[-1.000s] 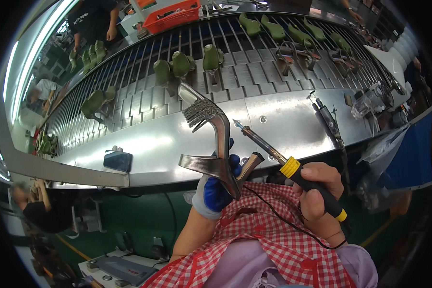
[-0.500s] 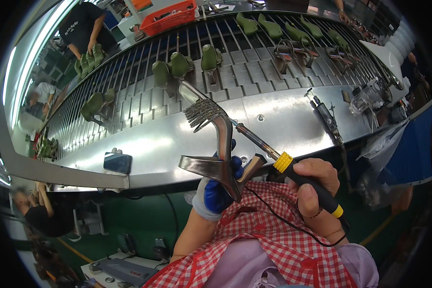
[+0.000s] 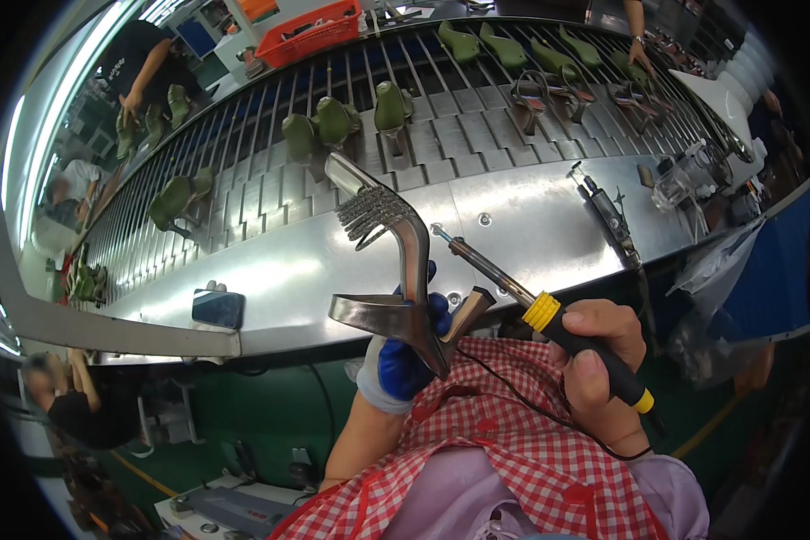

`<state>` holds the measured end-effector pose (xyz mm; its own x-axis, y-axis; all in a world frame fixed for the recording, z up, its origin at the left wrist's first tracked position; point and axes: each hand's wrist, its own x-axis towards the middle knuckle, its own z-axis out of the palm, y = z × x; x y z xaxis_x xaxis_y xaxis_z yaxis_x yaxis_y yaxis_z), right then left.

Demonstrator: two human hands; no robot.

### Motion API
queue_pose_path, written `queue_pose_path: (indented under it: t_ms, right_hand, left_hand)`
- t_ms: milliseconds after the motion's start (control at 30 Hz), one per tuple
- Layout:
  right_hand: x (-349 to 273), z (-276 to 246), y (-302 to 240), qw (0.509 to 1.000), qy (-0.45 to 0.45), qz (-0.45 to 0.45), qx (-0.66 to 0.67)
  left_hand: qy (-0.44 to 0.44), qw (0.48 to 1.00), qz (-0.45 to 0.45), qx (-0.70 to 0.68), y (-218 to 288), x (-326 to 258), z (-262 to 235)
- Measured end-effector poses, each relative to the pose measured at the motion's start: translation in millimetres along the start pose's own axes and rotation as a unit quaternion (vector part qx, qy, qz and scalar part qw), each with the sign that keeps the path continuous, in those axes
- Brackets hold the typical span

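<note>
My left hand (image 3: 403, 367), in a blue and white glove, is closed around a high-heeled sandal (image 3: 412, 261). The sandal is dark metallic, with glittering straps over the toe and a block heel pointing right. Its toe points up and away, above the steel ledge. In my bare right hand (image 3: 603, 346) is a soldering iron (image 3: 549, 317) with a black and yellow handle and a cord. The iron's thin tip points up and left, a little apart from the sandal's sole edge.
Beyond the steel ledge (image 3: 315, 288) runs a slatted conveyor (image 3: 459, 135) carrying green shoe lasts (image 3: 391, 106) and several sandals (image 3: 531, 97). A phone (image 3: 218, 308) and a black hand tool (image 3: 607, 211) lie on the ledge. A red basket (image 3: 308, 34) stands behind. Co-workers' hands (image 3: 639, 56) reach in at the far side.
The soldering iron has drawn back right, its tip coming away from the sandal's edge. The sandal has shifted slightly left. A co-worker's hand at far right has reached down to the conveyor.
</note>
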<state>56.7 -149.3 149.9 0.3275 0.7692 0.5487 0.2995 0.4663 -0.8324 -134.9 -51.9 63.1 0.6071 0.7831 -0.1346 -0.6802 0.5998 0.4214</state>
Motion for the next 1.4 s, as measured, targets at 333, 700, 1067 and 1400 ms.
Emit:
queue_pose_path:
  t_ms: [333,700,1067,1400]
  right_hand:
    - [1,8,-3,0.997,-0.02,-0.052,-0.044]
    - [0,16,-16,0.974,-0.158,-0.157,-0.03]
    - [17,6,37,0.967,-0.13,-0.064,-0.21]
    - [6,2,173,0.83,-0.303,-0.053,-0.465]
  left_hand:
    - [0.034,0.999,0.022,0.01,1,-8,10]
    - [-0.087,0.991,0.056,-0.086,21,-4,-4]
    - [-0.006,0.998,0.065,-0.014,43,-8,-11]
    - [0.114,0.977,0.015,0.18,43,-2,-4]
